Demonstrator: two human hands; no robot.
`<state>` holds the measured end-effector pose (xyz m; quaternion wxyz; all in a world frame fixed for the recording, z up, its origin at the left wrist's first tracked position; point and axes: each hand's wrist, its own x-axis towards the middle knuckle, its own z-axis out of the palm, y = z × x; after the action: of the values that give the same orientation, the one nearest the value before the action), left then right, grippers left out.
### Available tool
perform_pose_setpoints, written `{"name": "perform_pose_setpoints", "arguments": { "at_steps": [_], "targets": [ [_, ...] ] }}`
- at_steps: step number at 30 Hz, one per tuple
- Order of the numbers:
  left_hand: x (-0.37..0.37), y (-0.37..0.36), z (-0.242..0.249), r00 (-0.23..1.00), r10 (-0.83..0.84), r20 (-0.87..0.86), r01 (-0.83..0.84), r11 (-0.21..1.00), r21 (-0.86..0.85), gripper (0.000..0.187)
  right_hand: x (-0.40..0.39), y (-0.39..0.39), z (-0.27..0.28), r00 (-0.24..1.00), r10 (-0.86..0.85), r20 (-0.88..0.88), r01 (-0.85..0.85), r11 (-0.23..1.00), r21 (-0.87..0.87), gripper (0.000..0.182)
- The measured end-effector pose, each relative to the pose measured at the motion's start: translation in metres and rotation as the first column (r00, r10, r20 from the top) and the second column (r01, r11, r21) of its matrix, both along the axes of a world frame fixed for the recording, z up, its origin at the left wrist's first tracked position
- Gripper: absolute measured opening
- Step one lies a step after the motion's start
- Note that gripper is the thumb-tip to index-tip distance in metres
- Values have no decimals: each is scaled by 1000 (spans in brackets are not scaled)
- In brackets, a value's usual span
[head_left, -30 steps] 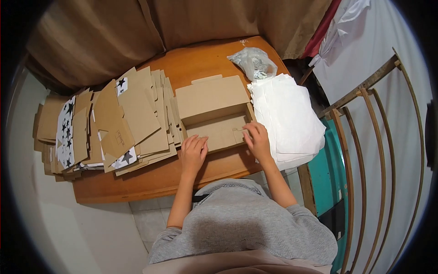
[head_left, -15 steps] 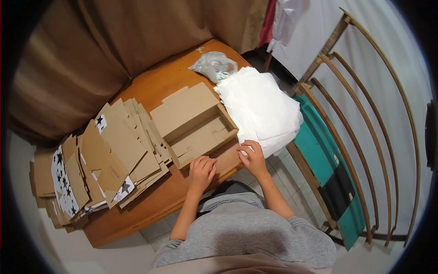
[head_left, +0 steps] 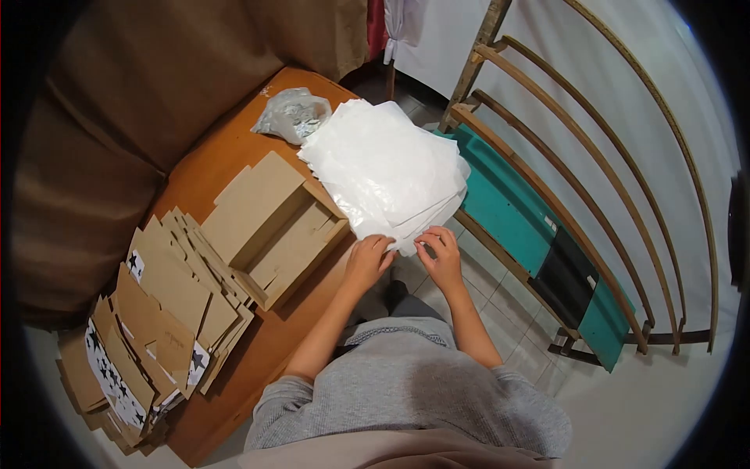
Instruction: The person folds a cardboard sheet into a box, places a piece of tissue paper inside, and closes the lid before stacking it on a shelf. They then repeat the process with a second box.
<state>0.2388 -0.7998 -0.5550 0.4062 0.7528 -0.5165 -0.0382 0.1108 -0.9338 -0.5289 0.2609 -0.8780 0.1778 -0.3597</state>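
Observation:
A stack of white paper sheets (head_left: 383,168) lies at the right end of the wooden table (head_left: 205,156), overhanging its edge. My left hand (head_left: 369,259) and my right hand (head_left: 440,254) both meet the stack's near corner, fingers pinching at the sheet edges. An open brown cardboard box (head_left: 275,227) with its lid flap raised sits just left of the stack, away from both hands.
A fanned pile of flat cardboard blanks (head_left: 168,313), some printed with black stars, covers the table's left part. A crumpled clear plastic bag (head_left: 289,116) lies behind the papers. A teal bench (head_left: 539,250) and curved wooden rails (head_left: 594,172) stand to the right.
Both hands left the cardboard box and shifted right to the near corner of the paper stack. The view swung to the right.

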Motion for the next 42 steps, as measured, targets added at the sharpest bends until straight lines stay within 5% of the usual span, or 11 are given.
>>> {"name": "perform_pose_setpoints", "arguments": {
  "at_steps": [4,9,12,19,23,31,34,36,38,40,42],
  "targets": [
    [20,-58,-24,999,-30,30,30,1000,-2,32,9,-41,-3,1000,20,8,-20,1000,-13,14],
    [34,-98,-33,987,-101,127,67,965,252,68,25,-98,-1,999,45,-5,-45,999,-19,15],
    [37,-111,-44,992,-43,115,8,958,287,69,33,-126,-6,996,81,-25,-81,997,-2,14],
    [35,-115,-53,990,18,137,-64,937,343,50,60,-159,-17,958,261,-119,-256,965,55,18],
    [41,-116,-47,988,145,43,-151,966,208,31,74,-159,-8,943,312,-116,-297,946,128,28],
    [49,-103,35,966,235,110,-236,972,-2,32,88,-186,-11,919,329,-218,-333,943,17,41],
    [51,-98,52,970,239,47,-232,965,-122,36,96,-193,-3,925,375,-67,-354,911,211,42],
    [54,-95,52,920,335,-203,-373,907,-197,42,97,-196,13,919,394,-27,-370,881,295,41],
    [60,-89,48,925,358,-132,-380,894,-239,39,101,-196,23,913,407,13,-382,845,375,41],
    [61,-84,51,773,364,-520,-526,826,-202,31,109,-194,32,925,301,231,-376,640,670,37],
    [63,-82,58,734,328,-594,-580,757,-299,18,113,-190,44,920,264,290,-392,584,711,34]
  ]
}}
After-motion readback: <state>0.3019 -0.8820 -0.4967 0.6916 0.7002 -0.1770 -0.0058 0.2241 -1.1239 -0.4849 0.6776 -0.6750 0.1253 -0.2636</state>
